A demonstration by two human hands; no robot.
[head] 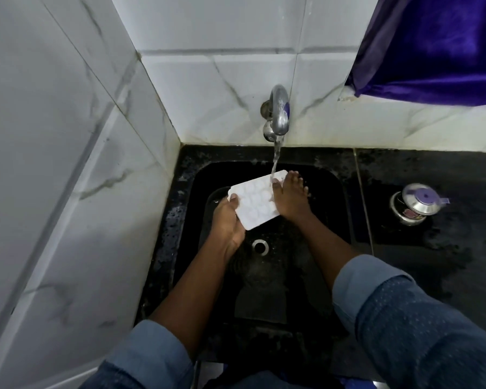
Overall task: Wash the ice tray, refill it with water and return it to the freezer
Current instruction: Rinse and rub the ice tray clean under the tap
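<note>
Your left hand [227, 217] grips the near end of the white plastic ice tray [254, 200]; your right hand [291, 197] pinches its far edge; both hold it over the black sink [331, 211], under the running chrome wall tap [279, 110]; a lidded steel pot [417, 204] stands well right on the wet black counter [404, 276].
</note>
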